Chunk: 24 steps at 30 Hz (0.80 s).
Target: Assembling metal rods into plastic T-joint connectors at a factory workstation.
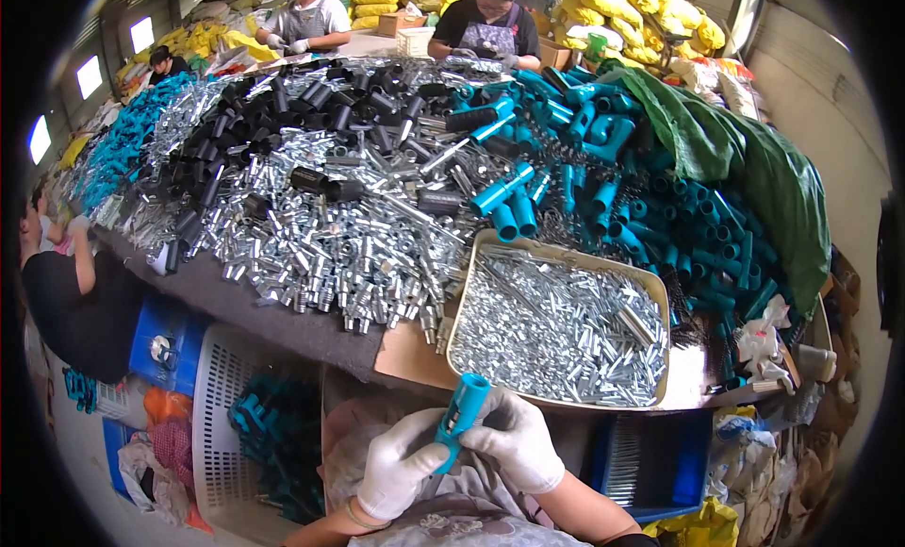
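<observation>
Above my lap, both gloved hands grip one teal plastic tubular housing [467, 404], its open round end tilted up and away from me. My left hand [403, 462] is closed around its lower part, thumb pressed on the side. Fingers of my right hand [518, 443] close on its right side and partly hide it. Something metallic shows in an opening along the tube; its kind is too small to tell. Just beyond my hands, a cream tray [666, 325] holds many small metal pins and rods. Heaped metal fittings [358, 264] lie left of the tray.
More teal housings [698, 217] are piled at right, partly under a green cloth [782, 189]. Black tubes [311, 113] lie farther back. Below the table stand a white crate [219, 406] with teal parts and a blue bin [674, 472]. Several people work around the table.
</observation>
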### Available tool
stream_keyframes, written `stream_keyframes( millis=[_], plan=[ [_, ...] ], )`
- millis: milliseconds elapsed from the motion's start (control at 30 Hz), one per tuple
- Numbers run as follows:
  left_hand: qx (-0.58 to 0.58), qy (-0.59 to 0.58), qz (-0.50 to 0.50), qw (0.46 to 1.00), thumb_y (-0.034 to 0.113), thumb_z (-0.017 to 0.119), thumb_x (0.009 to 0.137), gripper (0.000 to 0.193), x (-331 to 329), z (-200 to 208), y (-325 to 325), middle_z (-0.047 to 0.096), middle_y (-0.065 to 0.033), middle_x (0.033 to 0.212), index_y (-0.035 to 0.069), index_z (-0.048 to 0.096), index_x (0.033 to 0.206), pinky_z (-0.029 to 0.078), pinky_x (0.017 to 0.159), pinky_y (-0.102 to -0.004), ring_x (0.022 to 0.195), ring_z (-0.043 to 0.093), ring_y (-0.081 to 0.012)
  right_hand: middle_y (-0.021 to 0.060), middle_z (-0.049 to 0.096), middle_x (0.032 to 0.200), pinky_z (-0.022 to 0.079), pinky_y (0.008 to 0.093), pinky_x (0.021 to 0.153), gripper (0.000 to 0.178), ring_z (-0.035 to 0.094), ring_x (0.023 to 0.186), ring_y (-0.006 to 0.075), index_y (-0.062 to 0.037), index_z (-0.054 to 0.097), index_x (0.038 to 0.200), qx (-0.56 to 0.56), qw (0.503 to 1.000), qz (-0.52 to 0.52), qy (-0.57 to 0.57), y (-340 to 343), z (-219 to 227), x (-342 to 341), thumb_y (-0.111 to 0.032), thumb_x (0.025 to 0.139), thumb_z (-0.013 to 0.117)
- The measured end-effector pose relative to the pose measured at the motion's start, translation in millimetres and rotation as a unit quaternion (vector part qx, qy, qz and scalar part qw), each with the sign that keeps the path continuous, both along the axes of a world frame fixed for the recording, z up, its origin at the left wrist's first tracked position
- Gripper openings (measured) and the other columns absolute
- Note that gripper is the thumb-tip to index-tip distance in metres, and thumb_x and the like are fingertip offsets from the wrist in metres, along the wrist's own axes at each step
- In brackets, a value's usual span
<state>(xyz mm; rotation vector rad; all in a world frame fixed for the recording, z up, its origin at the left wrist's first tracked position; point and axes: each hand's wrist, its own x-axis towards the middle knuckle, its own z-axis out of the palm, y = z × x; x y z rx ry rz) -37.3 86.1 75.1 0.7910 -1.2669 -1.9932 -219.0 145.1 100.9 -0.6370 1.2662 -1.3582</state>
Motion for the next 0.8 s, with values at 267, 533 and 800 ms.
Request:
stream_keyframes(
  millis=[267,533,800],
  plan=[
    [0.069,0.096,-0.047,0.992,0.023,0.081,0.09,0.064,17,-18,-19,0.067,-0.0123,0.118,-0.008,0.054,0.139,0.056,0.084,-0.0331,0.101,0.066,-0.0175,0.0072,0.07,0.1,0.056,0.0332,0.083,0.04,0.069,0.093,0.0146,-0.0008,0.06,0.116,-0.032,0.962,0.188,0.194,-41,38,-4,-0.011,0.085,0.082],
    [0.258,0.245,-0.057,0.933,0.04,0.086,0.082,0.089,39,-12,-39,0.063,-0.0165,0.114,-0.007,0.042,0.144,0.057,0.073,-0.0356,0.092,0.066,-0.0236,0.0144,0.068,0.092,0.055,0.0461,0.079,0.029,0.067,0.089,0.0347,-0.0088,0.073,0.11,-0.236,0.609,0.078,0.753,-215,72,-69,-0.014,0.082,0.076],
    [0.26,0.233,-0.067,0.935,0.038,0.086,0.082,0.072,43,-10,-52,0.065,-0.0164,0.107,-0.004,0.051,0.129,0.053,0.067,-0.0372,0.085,0.065,-0.0262,0.0176,0.073,0.103,0.053,0.046,0.095,0.044,0.066,0.105,0.038,-0.0084,0.073,0.114,-0.087,0.53,0.157,0.829,-306,63,-99,-0.024,0.073,0.073]
  ],
)
